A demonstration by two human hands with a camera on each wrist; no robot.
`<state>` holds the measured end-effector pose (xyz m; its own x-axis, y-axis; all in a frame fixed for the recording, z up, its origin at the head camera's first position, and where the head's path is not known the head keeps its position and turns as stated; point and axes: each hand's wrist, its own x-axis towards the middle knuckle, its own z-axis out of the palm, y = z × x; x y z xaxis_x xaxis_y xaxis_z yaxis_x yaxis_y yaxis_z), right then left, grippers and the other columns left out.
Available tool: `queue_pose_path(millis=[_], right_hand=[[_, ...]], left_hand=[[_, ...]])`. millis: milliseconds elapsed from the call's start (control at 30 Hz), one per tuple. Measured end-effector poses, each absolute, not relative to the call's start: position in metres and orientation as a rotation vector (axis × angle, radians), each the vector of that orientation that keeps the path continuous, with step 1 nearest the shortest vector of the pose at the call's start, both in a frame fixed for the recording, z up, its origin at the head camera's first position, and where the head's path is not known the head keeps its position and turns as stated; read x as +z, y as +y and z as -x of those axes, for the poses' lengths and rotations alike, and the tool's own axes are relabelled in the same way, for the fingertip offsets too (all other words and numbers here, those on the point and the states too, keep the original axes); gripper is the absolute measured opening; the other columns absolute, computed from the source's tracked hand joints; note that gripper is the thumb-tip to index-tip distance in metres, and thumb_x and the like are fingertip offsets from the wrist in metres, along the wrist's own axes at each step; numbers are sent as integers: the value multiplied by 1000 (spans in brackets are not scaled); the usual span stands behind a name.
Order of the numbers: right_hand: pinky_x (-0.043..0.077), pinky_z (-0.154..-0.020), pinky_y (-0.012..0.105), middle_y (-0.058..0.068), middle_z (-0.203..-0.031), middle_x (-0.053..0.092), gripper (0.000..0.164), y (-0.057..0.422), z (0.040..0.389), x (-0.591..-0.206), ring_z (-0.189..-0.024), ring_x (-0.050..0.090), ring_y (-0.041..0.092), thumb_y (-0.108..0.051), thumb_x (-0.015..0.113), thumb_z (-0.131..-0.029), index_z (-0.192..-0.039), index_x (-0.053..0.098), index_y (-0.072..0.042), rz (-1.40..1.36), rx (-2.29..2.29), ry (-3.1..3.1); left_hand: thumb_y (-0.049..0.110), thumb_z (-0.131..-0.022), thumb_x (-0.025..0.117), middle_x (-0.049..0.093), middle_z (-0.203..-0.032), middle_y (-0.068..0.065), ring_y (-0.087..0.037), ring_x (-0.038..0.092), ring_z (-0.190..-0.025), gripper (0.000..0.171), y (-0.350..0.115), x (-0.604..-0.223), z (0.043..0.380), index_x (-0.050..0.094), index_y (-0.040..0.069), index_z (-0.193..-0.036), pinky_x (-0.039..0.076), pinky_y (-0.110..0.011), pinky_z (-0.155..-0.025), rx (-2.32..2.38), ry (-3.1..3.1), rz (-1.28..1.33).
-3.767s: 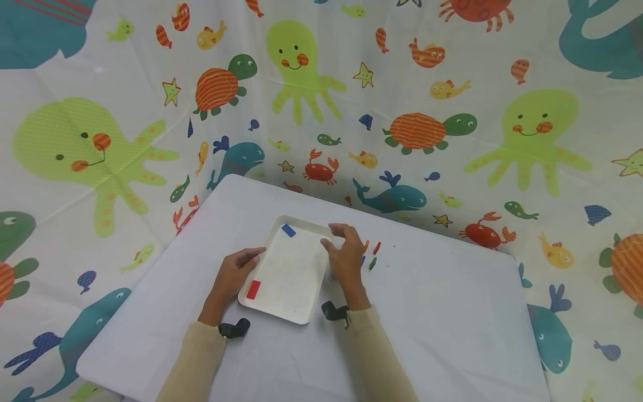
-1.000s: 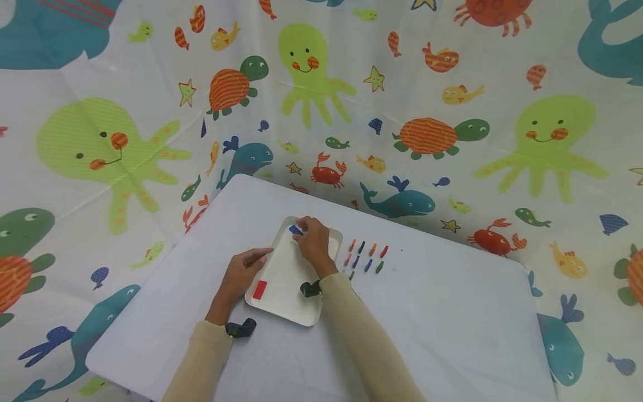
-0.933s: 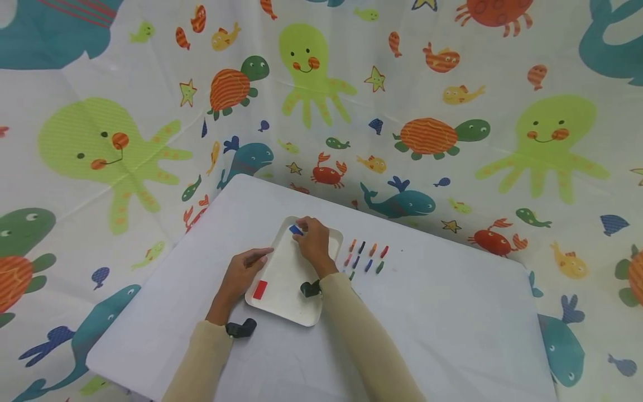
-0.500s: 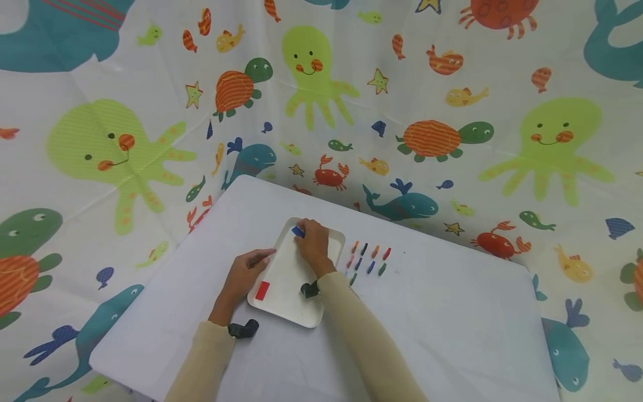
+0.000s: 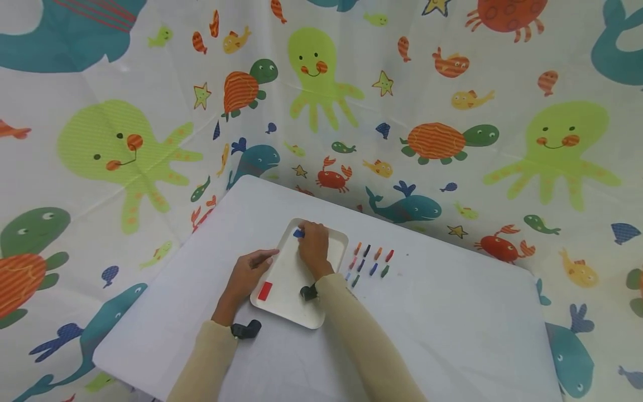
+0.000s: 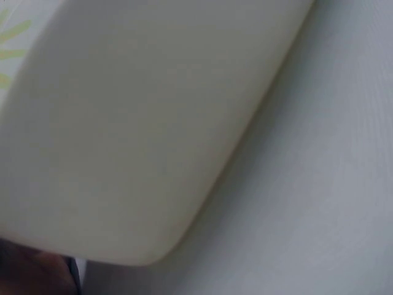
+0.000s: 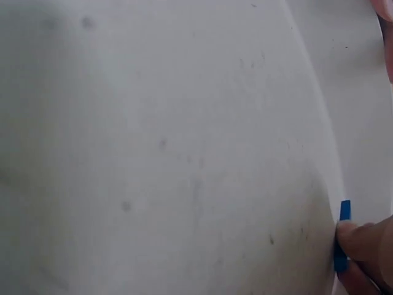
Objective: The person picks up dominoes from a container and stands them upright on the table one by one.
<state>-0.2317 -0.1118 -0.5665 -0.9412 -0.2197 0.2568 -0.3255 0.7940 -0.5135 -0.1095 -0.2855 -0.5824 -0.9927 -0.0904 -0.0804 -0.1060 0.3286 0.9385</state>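
A shallow white tray [image 5: 286, 285] lies on the white table, with its rim close up in the left wrist view. My left hand [image 5: 246, 273] rests at the tray's left side, fingers loosely bent and touching the rim; only a sliver of it shows in the left wrist view. Over the tray's far end, my right hand [image 5: 315, 248] pinches a small flat blue block [image 5: 298, 233]. The right wrist view has thumb and finger on that blue block [image 7: 346, 209], close to the tray's wall. A red block [image 5: 264, 291] lies in the tray's near-left corner.
Right of the tray, several short coloured sticks lie in rows, among them an orange stick [image 5: 358, 248], a red stick [image 5: 389, 255] and a green stick [image 5: 384, 271]. A curtain [image 5: 351, 212] printed with sea animals hangs behind the table [image 5: 452, 324].
My right hand has moved from the tray's right edge to its far end and taken hold of the blue block, which is now turned slightly. The left hand stays at the rim.
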Motion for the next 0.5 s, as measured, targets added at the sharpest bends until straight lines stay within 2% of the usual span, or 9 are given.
queue_pose_path(millis=[167, 267, 500], right_hand=[[54, -103, 44, 10, -112, 80, 28, -111, 230, -566, -101, 69, 28, -2, 80, -91, -118, 76, -7, -444, 866, -2804], [53, -104, 43, 10, -113, 79, 28, -112, 228, -565, -102, 69, 28, -5, 80, -92, -119, 75, -7, -447, 843, -2821], [54, -103, 43, 9, -110, 79, 25, -117, 223, -564, -102, 70, 27, -5, 80, -92, -116, 78, -7, -472, 797, -2832]], left_hand=[[27, -108, 65, 68, -146, -6, -30, 66, -135, 33, -286, -583, 109, 70, 21, -140, 59, -45, -108, 1801, 2563, 188], [28, -108, 64, 68, -147, -6, -30, 66, -136, 33, -287, -582, 108, 70, 22, -140, 59, -44, -109, 1793, 2562, 187], [22, -108, 64, 69, -146, -9, -31, 69, -129, 32, -294, -577, 105, 71, 18, -139, 58, -16, -95, 1816, 2556, 138]])
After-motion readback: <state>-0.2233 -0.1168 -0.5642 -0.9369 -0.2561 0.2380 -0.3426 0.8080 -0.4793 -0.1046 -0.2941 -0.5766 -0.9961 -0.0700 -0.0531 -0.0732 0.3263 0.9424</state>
